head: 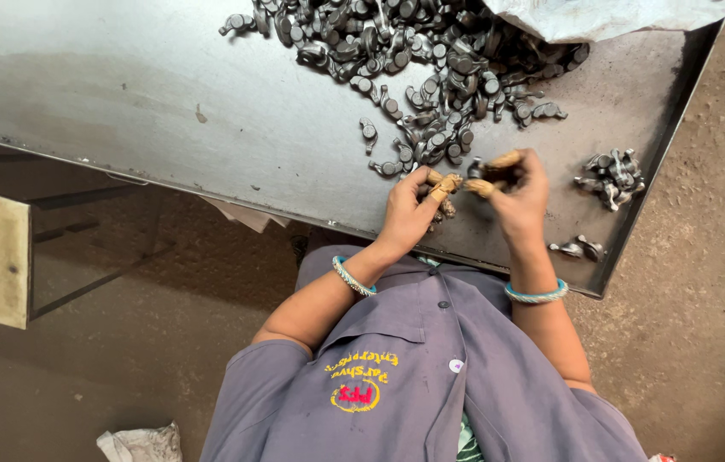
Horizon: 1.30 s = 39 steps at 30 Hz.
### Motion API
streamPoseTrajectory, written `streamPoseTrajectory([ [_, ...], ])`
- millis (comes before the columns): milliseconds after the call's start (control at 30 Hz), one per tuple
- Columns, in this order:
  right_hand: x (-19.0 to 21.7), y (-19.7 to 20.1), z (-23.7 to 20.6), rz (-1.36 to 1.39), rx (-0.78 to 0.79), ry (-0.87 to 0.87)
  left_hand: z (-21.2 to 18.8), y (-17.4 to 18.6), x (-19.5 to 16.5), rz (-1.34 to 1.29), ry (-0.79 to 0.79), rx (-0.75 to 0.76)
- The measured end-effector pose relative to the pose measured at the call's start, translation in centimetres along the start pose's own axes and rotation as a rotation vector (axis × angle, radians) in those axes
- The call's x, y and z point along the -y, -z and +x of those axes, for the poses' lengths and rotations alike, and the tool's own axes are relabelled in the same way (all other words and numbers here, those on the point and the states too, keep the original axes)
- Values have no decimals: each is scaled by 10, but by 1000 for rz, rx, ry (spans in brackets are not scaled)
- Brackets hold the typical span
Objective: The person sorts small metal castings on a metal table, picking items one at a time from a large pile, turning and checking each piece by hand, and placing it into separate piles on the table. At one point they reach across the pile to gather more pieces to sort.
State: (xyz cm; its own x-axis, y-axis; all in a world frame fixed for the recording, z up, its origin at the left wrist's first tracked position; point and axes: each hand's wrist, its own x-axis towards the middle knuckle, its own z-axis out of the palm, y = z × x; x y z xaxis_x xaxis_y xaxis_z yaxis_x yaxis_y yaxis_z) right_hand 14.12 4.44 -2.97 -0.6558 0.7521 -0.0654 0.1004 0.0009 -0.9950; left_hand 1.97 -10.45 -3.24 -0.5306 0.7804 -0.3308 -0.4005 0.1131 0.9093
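Seen from above the head, looking down over a grey work shirt (431, 376) toward a steel table (165, 103). Both forearms reaching forward from the body, elbows bent, wrists meeting near the table's near edge. Left hand (409, 210) turned palm inward, fingers curled and capped with tan fingertip covers (446, 184), pinched on a small dark metal part (446, 207) that is mostly hidden behind the fingers. A pale banded bangle (354, 277) at the left wrist. Right hand (518, 195) raised just beside the left, knuckles up, fingers bent tight, its covered tips closed around another small dark metal piece (475, 168) at the level of the thumb. A blue-green bangle (537, 295) around the right wrist. Hands almost touching at the fingertips, both held just above the table surface. Directly beyond them, a large heap of like forged parts (414, 51) spread across the far half of the table, partly under a white sack (610, 15). Right of the right hand, a small cluster of parts (610, 175); nearer the corner, two more (580, 248).
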Motion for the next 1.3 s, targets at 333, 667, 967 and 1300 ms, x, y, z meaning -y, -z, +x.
streamPoseTrajectory([
  [333, -16, 33, -15, 934, 73, -564, -6, 1, -20, 152, -118, -26],
  [667, 13, 36, 20, 306, 415, -502, -12, 32, -70, 850, -302, -355],
  [967, 72, -22, 63, -212, 332, 172, 0, 38, -58, 864, -258, -373],
  [1300, 21, -28, 37, -642, 108, 242, 19, 31, -36, 846, -320, -346],
])
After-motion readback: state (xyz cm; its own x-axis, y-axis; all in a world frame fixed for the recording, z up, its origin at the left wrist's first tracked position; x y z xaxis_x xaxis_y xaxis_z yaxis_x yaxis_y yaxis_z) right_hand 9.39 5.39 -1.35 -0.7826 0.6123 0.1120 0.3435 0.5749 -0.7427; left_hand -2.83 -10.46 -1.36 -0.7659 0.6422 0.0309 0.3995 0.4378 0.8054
